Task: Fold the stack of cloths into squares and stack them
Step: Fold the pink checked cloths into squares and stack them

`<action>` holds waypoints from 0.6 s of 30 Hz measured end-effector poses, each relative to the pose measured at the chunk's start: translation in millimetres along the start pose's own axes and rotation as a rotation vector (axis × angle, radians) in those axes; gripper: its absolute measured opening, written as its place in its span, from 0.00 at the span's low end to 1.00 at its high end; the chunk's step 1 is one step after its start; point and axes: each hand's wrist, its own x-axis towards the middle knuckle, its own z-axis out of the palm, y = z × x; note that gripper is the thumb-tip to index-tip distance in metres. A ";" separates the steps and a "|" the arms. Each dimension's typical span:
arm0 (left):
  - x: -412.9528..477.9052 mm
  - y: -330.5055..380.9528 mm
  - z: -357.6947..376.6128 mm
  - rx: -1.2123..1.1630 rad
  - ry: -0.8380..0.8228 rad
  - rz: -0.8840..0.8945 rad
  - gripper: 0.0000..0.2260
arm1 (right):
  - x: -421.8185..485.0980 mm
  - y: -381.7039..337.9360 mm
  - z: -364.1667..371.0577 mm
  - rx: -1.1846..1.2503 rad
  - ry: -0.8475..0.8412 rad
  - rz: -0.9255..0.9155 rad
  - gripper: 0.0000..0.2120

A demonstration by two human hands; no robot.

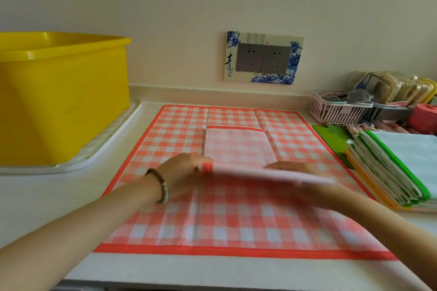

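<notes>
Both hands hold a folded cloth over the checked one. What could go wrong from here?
The held cloth, gripped by the left hand and right hand, could land askew on the folded cloth beyond, leaving a ragged stack. It looks motion-blurred; a quick drop might spring its folds open. The right forearm could nudge the nearby cloth pile.

Your cloth is a motion smear. It hides most of your right hand, so its hold is unreadable. Right of your grip, the stack runs off frame.
</notes>
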 end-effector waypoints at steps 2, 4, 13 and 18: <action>10.5 -5.1 -1.4 -0.106 0.093 -0.050 0.15 | 11.5 1.5 1.8 0.073 0.142 0.161 0.08; 19.9 -12.9 1.1 -0.135 0.183 -0.122 0.13 | 23.1 1.1 3.7 0.147 0.248 0.183 0.05; 40.5 -26.3 7.1 -0.250 0.228 -0.270 0.15 | 47.8 9.8 6.7 0.363 0.326 0.426 0.17; 52.0 -10.2 0.3 0.038 0.192 -0.293 0.34 | 59.9 11.4 4.9 0.284 0.280 0.521 0.25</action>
